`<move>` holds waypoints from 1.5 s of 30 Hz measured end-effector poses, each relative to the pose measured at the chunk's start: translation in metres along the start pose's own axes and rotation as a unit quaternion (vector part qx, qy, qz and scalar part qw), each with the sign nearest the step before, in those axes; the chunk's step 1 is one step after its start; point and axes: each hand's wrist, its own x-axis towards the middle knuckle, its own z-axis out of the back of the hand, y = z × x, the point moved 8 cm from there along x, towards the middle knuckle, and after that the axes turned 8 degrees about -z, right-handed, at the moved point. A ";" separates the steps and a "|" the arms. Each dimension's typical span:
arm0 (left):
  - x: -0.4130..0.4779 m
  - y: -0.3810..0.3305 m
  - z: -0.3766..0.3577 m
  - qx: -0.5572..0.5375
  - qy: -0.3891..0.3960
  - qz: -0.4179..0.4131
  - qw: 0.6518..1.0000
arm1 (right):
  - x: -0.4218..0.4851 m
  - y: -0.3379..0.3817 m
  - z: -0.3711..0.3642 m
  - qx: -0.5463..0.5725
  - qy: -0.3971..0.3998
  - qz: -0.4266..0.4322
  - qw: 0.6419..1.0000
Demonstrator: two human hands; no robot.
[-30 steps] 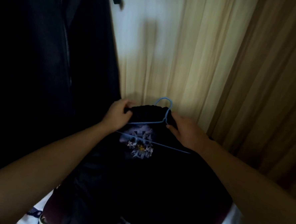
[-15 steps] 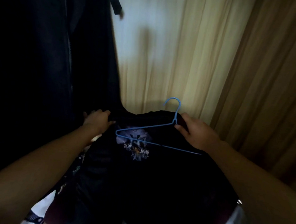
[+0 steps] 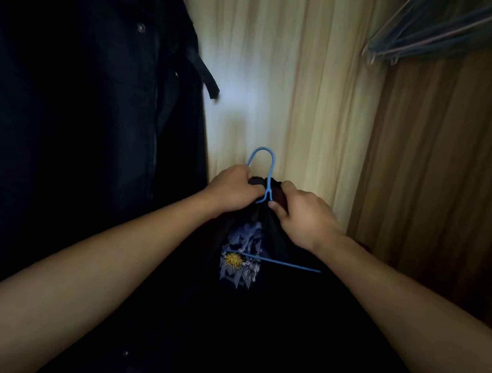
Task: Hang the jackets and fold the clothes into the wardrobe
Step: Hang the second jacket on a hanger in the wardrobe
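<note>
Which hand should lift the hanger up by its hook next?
Right, probably. The right hand pinches the collar by the blue hanger, just under its hook, and the empty hangers hang on its side, upper right. The left hand grips the dark garment.

No word, number or brand name can be read anywhere. The one sign is a printed emblem (image 3: 238, 262) on the dark garment (image 3: 259, 331) in the near middle. It shows a yellow sun with rays, set among pale blue-and-white striped shapes. Whether it holds any lettering cannot be told, as the print is too small and blurred. The dark jacket (image 3: 70, 118) hanging on the far left shows a round snap (image 3: 141, 27), its face too dim to read.
</note>
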 end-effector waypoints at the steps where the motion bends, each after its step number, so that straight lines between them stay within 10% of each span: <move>1: -0.002 -0.008 0.001 -0.051 0.009 -0.008 0.999 | 0.000 0.000 0.007 0.000 -0.008 -0.009 1.000; 4: -0.008 -0.024 0.005 -0.158 0.095 -0.044 0.982 | -0.001 -0.014 0.031 0.016 -0.034 -0.043 0.998; 9: -0.007 -0.007 0.025 0.147 0.120 -0.164 0.968 | 0.001 -0.027 0.083 0.069 -0.106 -0.065 0.990; 18: 0.001 -0.046 0.047 0.349 -0.041 -0.280 0.893 | 0.004 0.002 0.121 0.031 -0.156 -0.033 0.987; 29: 0.055 -0.049 0.133 0.295 -0.139 -0.139 0.935 | 0.023 -0.020 0.231 -0.190 -0.234 -0.099 0.948; 45: 0.062 -0.150 0.136 0.290 -0.158 -0.240 0.913 | 0.058 0.022 0.270 -0.205 -0.229 -0.113 0.945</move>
